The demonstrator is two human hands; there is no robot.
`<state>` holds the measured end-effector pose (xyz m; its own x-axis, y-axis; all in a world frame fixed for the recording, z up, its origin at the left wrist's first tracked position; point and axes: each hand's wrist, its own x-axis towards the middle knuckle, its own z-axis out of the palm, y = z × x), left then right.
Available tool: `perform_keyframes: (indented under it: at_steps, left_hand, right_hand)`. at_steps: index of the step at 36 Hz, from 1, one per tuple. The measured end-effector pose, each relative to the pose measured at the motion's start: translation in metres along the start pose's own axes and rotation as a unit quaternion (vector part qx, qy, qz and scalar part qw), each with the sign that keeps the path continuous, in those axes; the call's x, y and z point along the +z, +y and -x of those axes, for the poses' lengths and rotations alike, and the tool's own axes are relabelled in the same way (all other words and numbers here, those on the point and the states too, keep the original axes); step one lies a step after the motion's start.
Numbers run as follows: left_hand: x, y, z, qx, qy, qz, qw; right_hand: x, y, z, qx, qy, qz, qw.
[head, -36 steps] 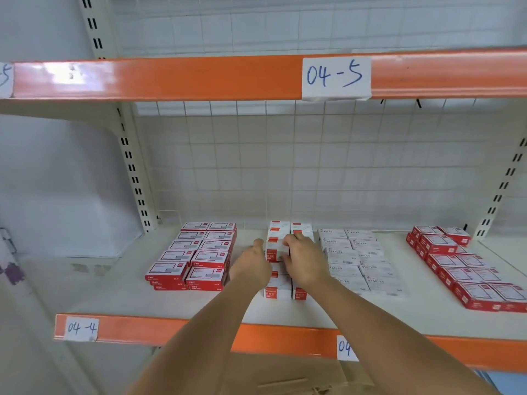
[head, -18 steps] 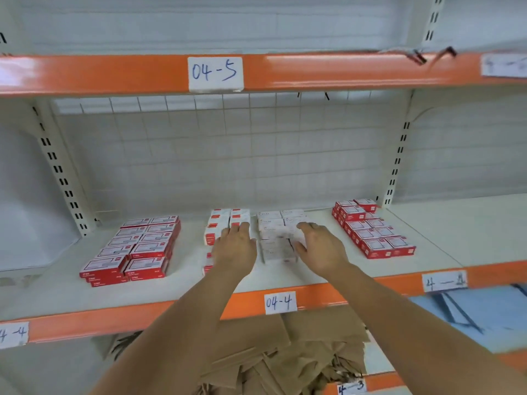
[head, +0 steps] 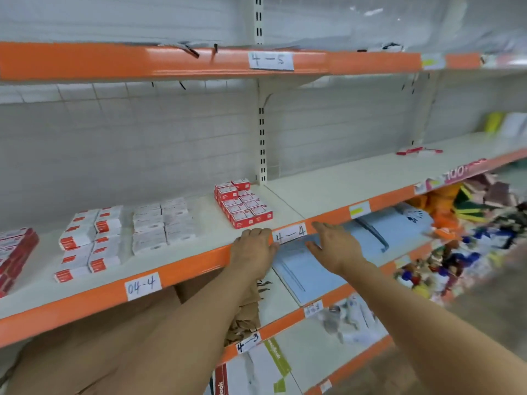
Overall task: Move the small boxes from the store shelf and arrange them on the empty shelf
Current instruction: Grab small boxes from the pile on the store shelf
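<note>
Small boxes in four groups along the shelf (head: 288,208) with the orange front edge, all lying flat with labels up. Farthest right, a red block (head: 242,203) two boxes wide, its long axis running from the front edge back toward the wire grid, near the slotted upright post (head: 261,143). Left of it, well apart, a pale white block (head: 163,223), also two wide and running front to back. Next, a white-and-red block (head: 89,242), two columns deep, red ends facing the front edge. At the far left, a red stack (head: 14,252), cut off by the frame.

Left hand (head: 253,252) palm down over the orange edge, fingers curled loosely over the lip just in front of the red block, grasping nothing. Right hand (head: 335,248) flat and spread, fingers released, hovering just beside a paper tag (head: 290,234) reading "4-4", empty, apart from any box.

Right of the post, a bare stretch of shelf surface, with a few blurred red-and-white items (head: 419,151) far back. Below, blue flat sheets (head: 342,252) and brown paper (head: 245,315). Another tag (head: 142,286) reads "04-4". Right margin motion-blurred, colours indistinct.
</note>
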<state>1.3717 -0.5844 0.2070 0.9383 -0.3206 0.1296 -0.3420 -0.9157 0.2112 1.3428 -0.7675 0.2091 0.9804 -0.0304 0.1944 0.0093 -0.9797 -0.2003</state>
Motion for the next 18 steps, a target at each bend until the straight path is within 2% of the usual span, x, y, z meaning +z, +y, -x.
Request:
perform_keyframes:
  at_steps: [6,18]
  left_hand:
    - [0.023,0.071,-0.021,0.078,-0.043,-0.023,0.996]
    - [0.06,0.173,-0.118,0.179,-0.059,-0.022,0.982]
  right_hand:
    - [-0.013,0.075,0.021,0.065,-0.017,0.03,0.997]
    - [-0.026,0.195,-0.003,0.154,-0.018,0.08,0.985]
